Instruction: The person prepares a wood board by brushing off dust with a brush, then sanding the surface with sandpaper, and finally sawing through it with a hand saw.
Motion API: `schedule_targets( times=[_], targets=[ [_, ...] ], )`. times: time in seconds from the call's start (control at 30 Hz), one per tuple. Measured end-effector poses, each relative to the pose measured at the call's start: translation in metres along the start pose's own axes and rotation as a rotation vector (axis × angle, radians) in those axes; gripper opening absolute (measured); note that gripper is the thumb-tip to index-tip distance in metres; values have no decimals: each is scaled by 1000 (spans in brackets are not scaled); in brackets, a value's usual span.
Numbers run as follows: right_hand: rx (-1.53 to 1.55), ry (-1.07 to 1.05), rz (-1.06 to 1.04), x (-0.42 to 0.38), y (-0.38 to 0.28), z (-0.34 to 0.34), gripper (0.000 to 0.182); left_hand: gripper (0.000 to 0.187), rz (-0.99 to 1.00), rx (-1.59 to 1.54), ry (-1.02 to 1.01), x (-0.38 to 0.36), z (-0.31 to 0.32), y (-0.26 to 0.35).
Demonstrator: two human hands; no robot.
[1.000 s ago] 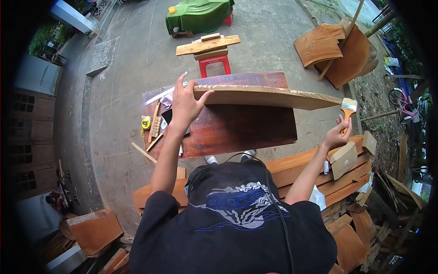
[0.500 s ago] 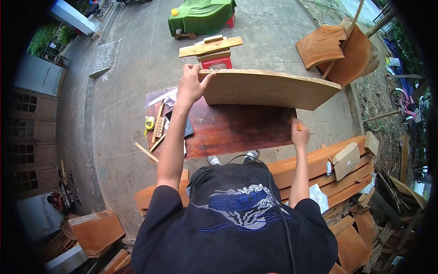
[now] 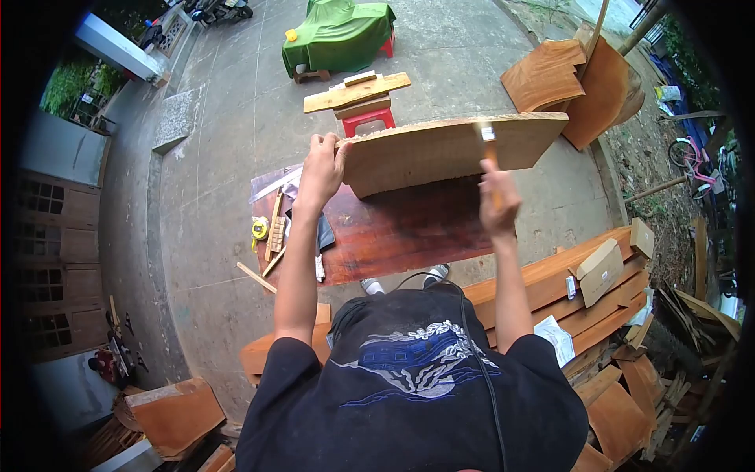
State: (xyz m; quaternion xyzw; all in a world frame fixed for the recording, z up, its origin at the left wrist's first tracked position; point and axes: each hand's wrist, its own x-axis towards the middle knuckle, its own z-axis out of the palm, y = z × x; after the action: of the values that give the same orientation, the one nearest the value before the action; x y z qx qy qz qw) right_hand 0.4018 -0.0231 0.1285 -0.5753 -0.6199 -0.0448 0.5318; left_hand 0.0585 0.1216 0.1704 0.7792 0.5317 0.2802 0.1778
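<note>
My left hand (image 3: pixel 321 167) grips the upper left corner of a wide wooden board (image 3: pixel 440 153), thumb on the near face. The board stands on its long edge, tilted, over a dark reddish-brown wooden tabletop (image 3: pixel 393 236). In my right hand (image 3: pixel 499 200) is a paintbrush (image 3: pixel 489 145) with an orange handle and a pale metal band. Its blurred tip is at the board's top edge, right of the middle; whether it touches cannot be made out. Pale, rough shavings or dust line the top edge near my left hand.
A yellow tape measure (image 3: pixel 259 229) and small wood pieces (image 3: pixel 276 234) lie at the tabletop's left. Beyond stand a red stool (image 3: pixel 368 121) bearing planks and a green-covered object (image 3: pixel 338 39). Stacked timber (image 3: pixel 550 291) lies close on my right; large slabs (image 3: pixel 543 76) lean at far right.
My right hand has risen from below the board's right part to its face, bringing the brush up to the top edge. The board now sits slightly further left in view.
</note>
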Motion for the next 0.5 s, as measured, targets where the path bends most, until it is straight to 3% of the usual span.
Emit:
schedule_targets(
  times=[0.03,0.07,0.1,0.17,0.3,0.37,0.5],
  targets=[
    [21,172,223,6,23,-9,27,34,2,8,10,0,0,0],
    [-150,252,365,12,50,-24,29,34,2,13,17,-2,1,1],
    [-218,295,335,27,55,-30,28,35,2,8,13,-4,1,3],
    [-197,180,193,25,45,-11,27,36,2,1,8,-6,-2,6],
    [216,-315,-153,-5,-63,51,24,59,53,-34,-18,-3,-3,-4],
    [206,-524,-278,-16,-83,73,31,72,80,-38,-32,-5,-4,-7],
    [371,-253,-20,19,-45,48,27,86,71,-81,-25,-14,-5,-8]
  ],
)
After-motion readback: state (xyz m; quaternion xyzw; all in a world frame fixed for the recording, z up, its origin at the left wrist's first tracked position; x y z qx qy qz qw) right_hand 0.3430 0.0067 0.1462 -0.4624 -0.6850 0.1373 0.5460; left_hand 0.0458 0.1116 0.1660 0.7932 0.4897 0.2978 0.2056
